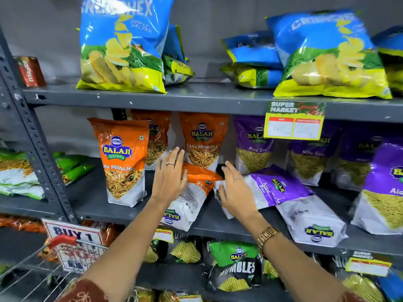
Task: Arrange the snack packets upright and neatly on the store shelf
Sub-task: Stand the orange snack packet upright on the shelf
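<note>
On the middle shelf (98, 205), an orange Tikha Mitha Mix packet (192, 192) lies flat and upside down. My left hand (170, 175) rests on its top with fingers spread. My right hand (234, 190) lies with spread fingers on the white end of a fallen purple Aloo Sev packet (277, 186). Another purple packet (311, 223) lies flat at the shelf's front edge. Upright orange packets stand at the left (123, 160) and behind (202, 140). Upright purple packets (253, 144) stand to the right.
Blue Crunchex chip bags (122, 46) stand and lie on the top shelf. A yellow price tag (294, 120) hangs from that shelf's edge. Dark Rumbles bags (235, 267) fill the shelf below. A wire trolley with a red handle (63, 239) is at the lower left.
</note>
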`<state>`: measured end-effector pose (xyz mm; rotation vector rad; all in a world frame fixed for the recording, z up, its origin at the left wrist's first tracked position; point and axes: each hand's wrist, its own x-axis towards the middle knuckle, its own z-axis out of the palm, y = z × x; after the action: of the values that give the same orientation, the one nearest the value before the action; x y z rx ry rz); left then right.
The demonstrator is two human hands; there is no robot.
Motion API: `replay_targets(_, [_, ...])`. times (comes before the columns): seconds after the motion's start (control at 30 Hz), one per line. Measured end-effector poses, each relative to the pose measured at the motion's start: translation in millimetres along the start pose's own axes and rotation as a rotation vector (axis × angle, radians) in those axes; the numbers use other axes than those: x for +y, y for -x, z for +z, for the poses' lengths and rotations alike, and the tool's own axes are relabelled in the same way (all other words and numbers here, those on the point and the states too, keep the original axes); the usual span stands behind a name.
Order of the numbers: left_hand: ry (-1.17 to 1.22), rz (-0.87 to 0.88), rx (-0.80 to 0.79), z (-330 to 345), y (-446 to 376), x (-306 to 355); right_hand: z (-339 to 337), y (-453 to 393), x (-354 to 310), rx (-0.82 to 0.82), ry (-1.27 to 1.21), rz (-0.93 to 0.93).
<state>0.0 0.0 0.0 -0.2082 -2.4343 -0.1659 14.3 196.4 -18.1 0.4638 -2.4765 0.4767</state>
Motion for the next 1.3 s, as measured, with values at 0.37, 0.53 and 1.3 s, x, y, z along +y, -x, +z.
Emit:
replay_targets(0.37, [0.648,-0.779,-0.755,51.7,-6.5,-68.5,72.6,-28.6,-25.6,-0.700,-0.527,0.747])
replay_targets(0.53, [0.966,-0.872,-0.918,65.3,-4.2,-82.8,91.8,-34.9,-27.1,-0.633,-0.993,0.994])
replay_targets(1.3, [1.563,-0.867,-0.324,90.1,-16.2,-76.9,84.7,-48.5,-29.4,-0.197,-0.787,0.585])
